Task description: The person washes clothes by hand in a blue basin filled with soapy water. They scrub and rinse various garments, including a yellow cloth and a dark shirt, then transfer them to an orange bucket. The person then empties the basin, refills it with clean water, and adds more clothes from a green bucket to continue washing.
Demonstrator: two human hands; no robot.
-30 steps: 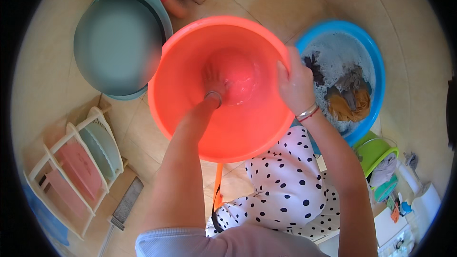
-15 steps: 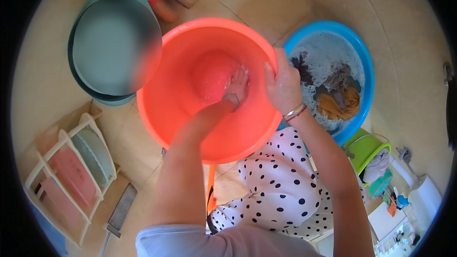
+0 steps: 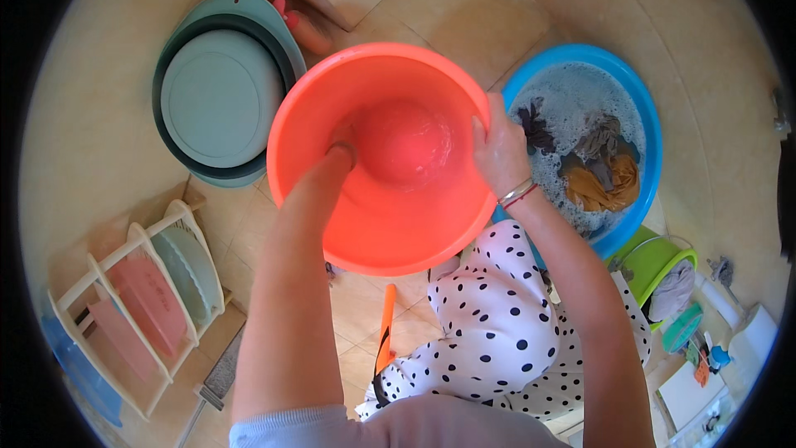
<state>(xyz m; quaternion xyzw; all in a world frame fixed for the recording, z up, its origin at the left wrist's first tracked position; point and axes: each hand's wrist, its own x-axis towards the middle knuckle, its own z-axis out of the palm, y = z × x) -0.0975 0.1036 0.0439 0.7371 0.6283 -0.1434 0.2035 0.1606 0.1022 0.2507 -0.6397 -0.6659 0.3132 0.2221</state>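
A large coral-red plastic basin [image 3: 398, 241] is tilted in front of me, with a little water at its bottom. The thumb of my right hand [image 3: 501, 148] lies over the basin's right rim, fingers gripping it from outside. My left hand [image 3: 343, 134] reaches inside, near the left part of the inner wall. Its fingers blend into the red plastic, so their pose is unclear. To the right stands a blue tub [image 3: 651, 137] of sudsy water, holding a mustard cloth [image 3: 609, 187], a grey-brown cloth [image 3: 599, 138] and a dark cloth [image 3: 537, 126].
Grey-green basins [image 3: 222, 99] lean against the wall at the far left. Below them, a white rack [image 3: 116, 270] holds pink and pale green basins. A lime bucket [image 3: 643, 257] with a grey cloth stands at the right. An orange handle-like bar [image 3: 387, 328] lies near my legs.
My left hand has moved from the right side of the basin's inside over to its left side. My right hand keeps its hold on the rim.
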